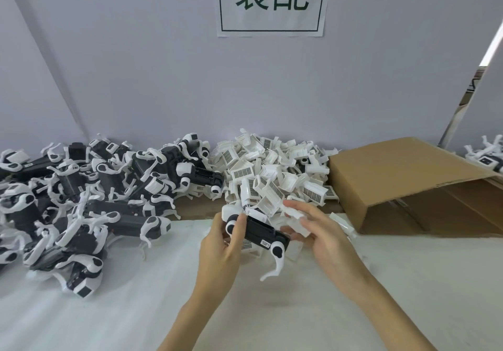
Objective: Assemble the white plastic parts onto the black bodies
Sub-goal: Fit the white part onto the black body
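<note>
Two hands work above the white worktop (326, 309): left hand (220, 244) grasps a black plastic body (262, 232) steady, while right hand (324, 230) pinches a white plastic part (295, 221) beside it, apparently ready to fit.

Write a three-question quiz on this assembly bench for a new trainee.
1. True or false: the left hand grips the black plastic body with white legs.
2. Which lies nearest the open brown cardboard box? A) the heap of loose white plastic grille parts B) the heap of black-and-white bodies C) the white paper sign with green characters
3. Fill in: the right hand holds a loose ____ plastic part.

Key: 1 true; 2 A; 3 white.
</note>
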The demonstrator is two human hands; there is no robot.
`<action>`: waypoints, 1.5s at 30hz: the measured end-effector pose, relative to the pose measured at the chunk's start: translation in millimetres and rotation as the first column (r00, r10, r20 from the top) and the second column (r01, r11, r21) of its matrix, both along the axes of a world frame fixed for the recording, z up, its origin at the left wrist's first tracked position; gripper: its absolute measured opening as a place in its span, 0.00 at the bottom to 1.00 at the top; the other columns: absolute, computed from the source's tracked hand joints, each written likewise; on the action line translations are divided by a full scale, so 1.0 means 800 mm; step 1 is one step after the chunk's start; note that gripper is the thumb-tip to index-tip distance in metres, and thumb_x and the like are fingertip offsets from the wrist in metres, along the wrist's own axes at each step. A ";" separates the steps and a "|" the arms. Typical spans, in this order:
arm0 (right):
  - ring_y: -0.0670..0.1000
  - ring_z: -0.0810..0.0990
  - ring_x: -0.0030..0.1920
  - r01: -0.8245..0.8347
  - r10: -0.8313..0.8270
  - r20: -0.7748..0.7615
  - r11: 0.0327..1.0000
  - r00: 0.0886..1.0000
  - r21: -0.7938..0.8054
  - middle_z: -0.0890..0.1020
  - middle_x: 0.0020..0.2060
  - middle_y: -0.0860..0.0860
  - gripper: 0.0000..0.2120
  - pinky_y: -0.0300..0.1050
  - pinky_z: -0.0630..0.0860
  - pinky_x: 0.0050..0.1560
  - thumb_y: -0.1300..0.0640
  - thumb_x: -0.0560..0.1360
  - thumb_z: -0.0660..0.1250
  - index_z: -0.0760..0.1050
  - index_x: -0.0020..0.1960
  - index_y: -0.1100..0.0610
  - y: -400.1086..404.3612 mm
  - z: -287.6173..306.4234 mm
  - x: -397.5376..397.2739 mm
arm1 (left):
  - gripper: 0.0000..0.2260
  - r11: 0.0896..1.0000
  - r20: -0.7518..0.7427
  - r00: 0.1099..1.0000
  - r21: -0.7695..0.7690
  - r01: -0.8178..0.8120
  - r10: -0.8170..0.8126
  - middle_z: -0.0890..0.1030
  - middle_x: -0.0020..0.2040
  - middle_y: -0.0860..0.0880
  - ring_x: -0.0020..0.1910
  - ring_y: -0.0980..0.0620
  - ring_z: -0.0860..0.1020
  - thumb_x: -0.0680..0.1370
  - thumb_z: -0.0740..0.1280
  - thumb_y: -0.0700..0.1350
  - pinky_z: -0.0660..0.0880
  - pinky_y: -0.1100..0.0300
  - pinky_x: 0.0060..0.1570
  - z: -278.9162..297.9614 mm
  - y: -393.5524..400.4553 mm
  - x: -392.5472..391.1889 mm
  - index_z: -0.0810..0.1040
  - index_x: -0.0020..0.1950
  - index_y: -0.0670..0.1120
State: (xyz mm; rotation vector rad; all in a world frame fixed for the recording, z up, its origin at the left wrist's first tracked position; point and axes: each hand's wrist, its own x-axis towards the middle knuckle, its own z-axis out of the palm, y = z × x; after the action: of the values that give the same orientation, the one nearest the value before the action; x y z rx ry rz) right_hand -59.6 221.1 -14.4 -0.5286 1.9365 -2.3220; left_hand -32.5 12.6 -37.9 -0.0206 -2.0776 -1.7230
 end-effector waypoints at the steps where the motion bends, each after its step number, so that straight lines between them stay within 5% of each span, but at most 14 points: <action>1: 0.57 0.85 0.59 0.001 0.000 -0.020 0.999 1.000 0.039 0.82 0.62 0.58 0.17 0.47 0.79 0.60 0.64 0.84 0.64 0.83 0.66 0.49 0.002 0.000 0.000 | 0.10 1.000 0.012 1.000 0.000 -0.002 0.002 0.76 0.30 0.58 0.30 0.55 0.73 0.86 0.65 0.54 0.69 0.64 0.33 0.000 -0.001 0.000 0.78 0.48 0.51; 4: 0.52 0.87 0.51 0.103 -0.074 -0.152 0.976 0.986 0.191 0.85 0.57 0.51 0.15 0.41 0.80 0.55 0.57 0.84 0.66 0.82 0.65 0.42 -0.001 0.004 0.005 | 0.10 1.000 0.034 0.999 0.019 0.021 -0.021 0.77 0.30 0.56 0.31 0.53 0.74 0.87 0.64 0.50 0.71 0.67 0.32 0.004 0.000 0.001 0.78 0.46 0.53; 8: 0.59 0.85 0.46 0.169 -0.128 -0.175 0.955 0.976 0.243 0.86 0.48 0.53 0.15 0.40 0.81 0.50 0.45 0.77 0.70 0.82 0.63 0.39 -0.003 0.006 0.007 | 0.07 0.997 0.011 0.997 0.009 0.080 -0.080 0.76 0.31 0.57 0.31 0.54 0.74 0.86 0.65 0.50 0.72 0.69 0.32 0.007 0.008 0.006 0.80 0.50 0.56; 11: 0.52 0.85 0.57 0.004 0.017 -0.072 0.959 0.997 0.284 0.85 0.58 0.50 0.21 0.43 0.79 0.61 0.49 0.78 0.73 0.78 0.70 0.42 0.007 0.000 0.004 | 0.06 0.997 0.015 0.997 0.019 0.078 -0.078 0.76 0.31 0.59 0.31 0.55 0.74 0.86 0.65 0.50 0.72 0.70 0.33 0.006 0.009 0.005 0.80 0.51 0.57; 14: 0.51 0.86 0.49 0.047 -0.027 -0.073 0.958 0.997 0.283 0.84 0.56 0.54 0.21 0.44 0.81 0.51 0.55 0.78 0.75 0.78 0.68 0.43 0.010 -0.003 0.000 | 0.11 0.998 0.027 0.997 0.020 0.068 -0.068 0.76 0.31 0.56 0.32 0.53 0.74 0.86 0.64 0.50 0.72 0.69 0.33 0.008 0.005 0.004 0.80 0.46 0.63; 16: 0.53 0.86 0.39 0.185 -0.154 -0.124 0.934 0.980 0.305 0.83 0.48 0.56 0.20 0.45 0.79 0.40 0.44 0.72 0.77 0.79 0.62 0.43 0.006 -0.003 0.000 | 0.13 0.997 0.020 0.997 0.014 0.080 -0.080 0.75 0.31 0.54 0.32 0.52 0.74 0.86 0.64 0.51 0.72 0.69 0.33 0.007 0.004 0.003 0.79 0.44 0.64; 18: 0.53 0.84 0.39 0.283 -0.216 -0.208 0.877 0.954 0.389 0.83 0.43 0.52 0.24 0.49 0.79 0.41 0.29 0.69 0.73 0.78 0.58 0.42 0.004 -0.008 -0.003 | 0.08 0.996 0.018 0.996 -0.014 0.089 -0.089 0.75 0.31 0.57 0.33 0.53 0.75 0.85 0.65 0.53 0.71 0.69 0.35 0.005 0.005 0.004 0.79 0.47 0.60; 21: 0.47 0.84 0.44 0.326 -0.218 -0.288 0.851 0.932 0.411 0.85 0.42 0.45 0.28 0.40 0.79 0.45 0.22 0.68 0.68 0.79 0.54 0.43 0.003 -0.015 -0.003 | 0.07 0.994 0.025 0.994 -0.033 0.106 -0.105 0.76 0.33 0.60 0.33 0.55 0.75 0.85 0.66 0.54 0.72 0.67 0.37 0.000 0.008 0.003 0.80 0.52 0.53; 26: 0.46 0.85 0.47 0.331 -0.218 -0.301 0.854 0.928 0.401 0.86 0.44 0.44 0.29 0.47 0.80 0.50 0.21 0.70 0.65 0.80 0.49 0.46 -0.004 -0.017 -0.003 | 0.09 0.992 0.031 0.994 -0.061 0.106 -0.105 0.76 0.33 0.59 0.33 0.57 0.76 0.85 0.65 0.54 0.73 0.64 0.38 -0.002 0.010 0.003 0.80 0.53 0.50; 31: 0.49 0.74 0.34 0.261 -0.225 -0.151 0.921 0.962 0.289 0.78 0.33 0.50 0.39 0.43 0.69 0.38 0.24 0.77 0.57 0.80 0.48 0.61 -0.012 -0.010 0.005 | 0.11 0.993 0.048 0.993 -0.048 0.105 -0.103 0.73 0.31 0.60 0.33 0.57 0.73 0.86 0.63 0.57 0.74 0.57 0.38 0.002 0.012 0.004 0.79 0.52 0.52; 35: 0.47 0.74 0.33 0.131 -0.142 0.040 0.971 0.989 0.198 0.82 0.33 0.50 0.32 0.37 0.68 0.33 0.32 0.83 0.51 0.87 0.54 0.51 -0.015 -0.006 0.009 | 0.14 0.994 0.065 0.994 -0.053 0.095 -0.092 0.72 0.30 0.60 0.31 0.56 0.73 0.87 0.62 0.53 0.72 0.65 0.34 0.001 0.011 0.003 0.77 0.43 0.60; 38: 0.50 0.74 0.36 0.083 -0.093 0.088 0.990 0.992 0.118 0.82 0.37 0.53 0.32 0.42 0.67 0.36 0.31 0.83 0.54 0.87 0.54 0.52 -0.013 -0.004 0.010 | 0.13 0.995 0.065 0.994 -0.043 0.091 -0.088 0.72 0.29 0.60 0.31 0.55 0.71 0.86 0.62 0.58 0.71 0.67 0.34 0.005 0.011 0.003 0.77 0.42 0.63; 45: 0.53 0.73 0.41 0.055 -0.051 -0.022 0.964 0.998 0.259 0.76 0.41 0.67 0.38 0.38 0.68 0.36 0.27 0.75 0.65 0.81 0.55 0.64 -0.008 0.004 0.010 | 0.17 0.993 0.075 0.993 -0.062 0.096 -0.091 0.75 0.33 0.58 0.35 0.54 0.73 0.84 0.60 0.63 0.76 0.42 0.44 0.005 0.011 0.005 0.78 0.54 0.52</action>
State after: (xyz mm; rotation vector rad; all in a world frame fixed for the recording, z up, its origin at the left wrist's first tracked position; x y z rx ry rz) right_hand -51.4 215.0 -11.2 -0.4759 2.2420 -2.0498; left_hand -28.1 21.4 -34.0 -0.0788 -2.2179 -1.7323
